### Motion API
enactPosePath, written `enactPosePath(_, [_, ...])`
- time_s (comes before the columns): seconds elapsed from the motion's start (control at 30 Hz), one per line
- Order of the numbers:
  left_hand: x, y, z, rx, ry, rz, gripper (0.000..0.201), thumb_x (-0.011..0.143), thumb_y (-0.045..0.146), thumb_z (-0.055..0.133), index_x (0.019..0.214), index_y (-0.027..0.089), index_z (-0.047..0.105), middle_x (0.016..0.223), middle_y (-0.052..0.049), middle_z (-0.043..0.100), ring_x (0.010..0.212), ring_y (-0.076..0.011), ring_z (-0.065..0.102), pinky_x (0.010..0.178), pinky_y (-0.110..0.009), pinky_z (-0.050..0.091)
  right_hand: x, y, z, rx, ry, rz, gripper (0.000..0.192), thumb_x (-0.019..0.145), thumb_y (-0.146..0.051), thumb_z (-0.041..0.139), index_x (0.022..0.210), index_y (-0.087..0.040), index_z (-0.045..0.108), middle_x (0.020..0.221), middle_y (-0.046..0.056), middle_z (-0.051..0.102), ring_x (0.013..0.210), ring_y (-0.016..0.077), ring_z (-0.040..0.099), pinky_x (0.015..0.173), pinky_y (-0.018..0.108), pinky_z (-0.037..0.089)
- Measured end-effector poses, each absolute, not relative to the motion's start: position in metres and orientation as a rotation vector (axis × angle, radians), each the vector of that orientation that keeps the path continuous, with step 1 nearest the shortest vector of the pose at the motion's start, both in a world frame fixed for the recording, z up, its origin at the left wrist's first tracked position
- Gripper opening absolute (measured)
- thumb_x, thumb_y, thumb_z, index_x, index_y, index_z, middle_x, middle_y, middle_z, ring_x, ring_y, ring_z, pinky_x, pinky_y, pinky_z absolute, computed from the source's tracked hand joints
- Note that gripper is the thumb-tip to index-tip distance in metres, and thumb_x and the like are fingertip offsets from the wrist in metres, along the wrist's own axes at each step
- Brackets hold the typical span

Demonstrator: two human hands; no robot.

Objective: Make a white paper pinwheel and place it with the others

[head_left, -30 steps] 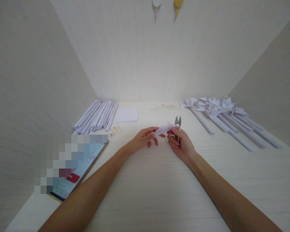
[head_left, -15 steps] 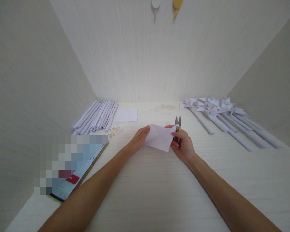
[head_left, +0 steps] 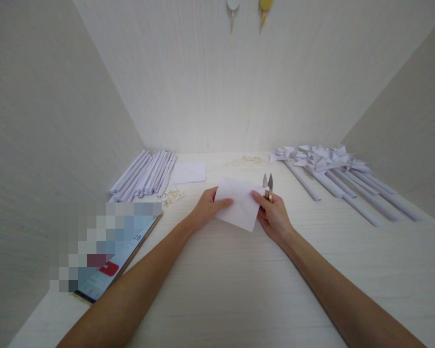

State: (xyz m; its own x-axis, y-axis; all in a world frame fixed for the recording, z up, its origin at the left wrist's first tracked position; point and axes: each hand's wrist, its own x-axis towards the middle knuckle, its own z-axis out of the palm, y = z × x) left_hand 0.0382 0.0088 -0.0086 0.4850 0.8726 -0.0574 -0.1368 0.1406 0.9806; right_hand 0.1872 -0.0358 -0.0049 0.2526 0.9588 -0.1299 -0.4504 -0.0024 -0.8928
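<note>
A square sheet of white paper point(head_left: 239, 208) is held up between both hands above the table. My left hand point(head_left: 206, 208) grips its left side, thumb lying on the front face and fingers behind. My right hand point(head_left: 275, 212) pinches the right edge with its thumb. The same hand also keeps hold of small thread snips point(head_left: 268, 182), their two blades pointing up and apart; most of their handle is hidden by the fingers.
Rolled paper sticks point(head_left: 148, 174) lie at the back left by a stack of paper squares point(head_left: 189, 172) and small pale bits point(head_left: 172, 195). Several paper pinwheels point(head_left: 322, 162) on sticks lie at right. A phone point(head_left: 130, 251) rests at front left. Walls enclose the table point(head_left: 217, 299).
The paper has turned flatter toward me and shows more of its face. My left thumb has slid inward across it, and my right thumb now presses on its right edge.
</note>
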Motion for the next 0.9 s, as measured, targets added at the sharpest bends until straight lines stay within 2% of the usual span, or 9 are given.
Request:
enactPosePath(0.17, [0.036,0.01,-0.01,1.202,0.762,0.807,0.039,0.052,0.024,0.073,0.087,0.012,0.06,0.084,-0.007,0.068,0.067,-0.015,0.06,0.063,-0.027,0.047,0.188,-0.036,-0.006,-1.022,-0.607,1.256,0.038,0.048,-0.035,0.075,0.047,-0.016,0.042,0.033,-0.01,0.034,0.028,-0.0006,0.021,0.026,0.015,0.01])
enactPosePath(0.33, [0.036,0.01,-0.009,1.235,0.768,0.785,0.04,0.05,0.022,0.074,0.087,0.012,0.06,0.085,-0.008,0.068,0.067,-0.0152,0.061,0.062,-0.027,0.048,0.189,-0.036,-0.002,-1.016,-0.566,1.266,0.038,0.046,-0.028,0.076,0.047,-0.017,0.04,0.031,-0.011,0.031,0.027,-0.0007,0.019,0.025,0.014,0.011])
enactPosePath(0.53, [0.036,0.011,-0.01,1.193,0.689,0.808,0.039,0.049,0.022,0.074,0.085,0.012,0.061,0.082,-0.008,0.068,0.065,-0.016,0.062,0.062,-0.028,0.048,0.195,-0.035,-0.004,-0.965,-0.488,1.274,0.035,0.053,-0.025,0.072,0.049,-0.018,0.038,0.03,-0.012,0.029,0.026,0.0,0.017,0.024,0.014,0.01])
enactPosePath(0.7, [0.035,0.015,-0.012,1.132,0.67,0.841,0.039,0.05,0.022,0.075,0.085,0.013,0.059,0.068,-0.004,0.068,0.058,-0.0145,0.062,0.059,-0.027,0.048,0.205,-0.032,-0.008,-0.859,-0.462,1.311,0.032,0.06,-0.029,0.066,0.049,-0.018,0.038,0.028,-0.011,0.028,0.025,0.0011,0.018,0.024,0.015,0.01])
enactPosePath(0.9, [0.032,0.019,-0.008,1.027,0.688,0.978,0.04,0.046,0.024,0.077,0.079,0.013,0.057,0.053,0.004,0.06,0.047,-0.0067,0.054,0.048,-0.016,0.041,0.209,-0.03,-0.005,-0.787,-0.442,1.203,0.028,0.057,-0.02,0.066,0.05,-0.018,0.039,0.033,-0.011,0.032,0.026,-0.0001,0.02,0.024,0.013,0.011])
